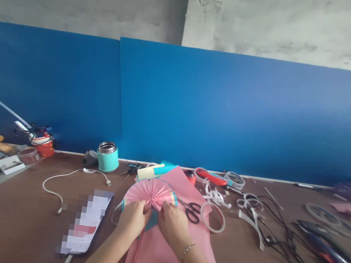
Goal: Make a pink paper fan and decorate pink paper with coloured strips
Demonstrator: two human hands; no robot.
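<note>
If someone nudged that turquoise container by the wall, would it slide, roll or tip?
The turquoise container looks squat and stands upright, so a gentle push would probably slide it. Its rounded side suggests it could roll if knocked over.

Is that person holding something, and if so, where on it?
Yes: both hands, left and right, pinch the pleated pink fan at its gathered lower center.

phone [87, 224] left of paper sheet [171, 245], scissors [192, 213] on it, jar [107, 157] behind phone
</note>
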